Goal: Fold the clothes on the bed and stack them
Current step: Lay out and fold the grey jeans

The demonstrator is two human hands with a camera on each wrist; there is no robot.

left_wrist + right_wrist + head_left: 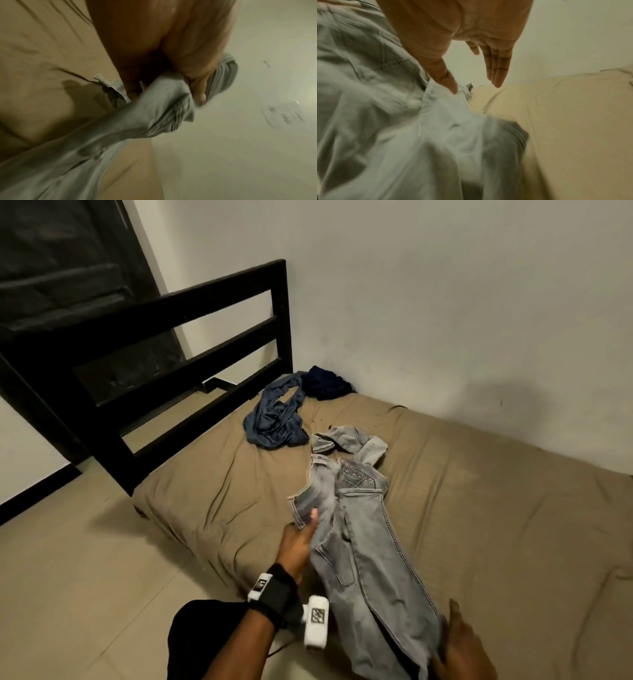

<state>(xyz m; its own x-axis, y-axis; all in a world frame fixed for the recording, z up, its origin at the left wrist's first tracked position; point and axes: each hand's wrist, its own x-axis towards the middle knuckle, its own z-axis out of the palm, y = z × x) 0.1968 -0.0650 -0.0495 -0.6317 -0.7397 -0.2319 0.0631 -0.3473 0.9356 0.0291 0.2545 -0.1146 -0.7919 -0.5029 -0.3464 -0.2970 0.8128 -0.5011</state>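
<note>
Left hand (298,542) grips jeans (356,529) on bed (496,508).

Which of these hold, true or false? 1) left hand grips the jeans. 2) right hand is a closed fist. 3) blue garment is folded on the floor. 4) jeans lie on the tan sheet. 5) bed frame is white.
1) True: the left hand grips the grey jeans.
2) False: the right hand has straight fingers, its thumb touching the denim.
3) False: the blue garment lies crumpled on the bed.
4) True: they lie on the tan sheet.
5) False: the bed frame is black.
</note>
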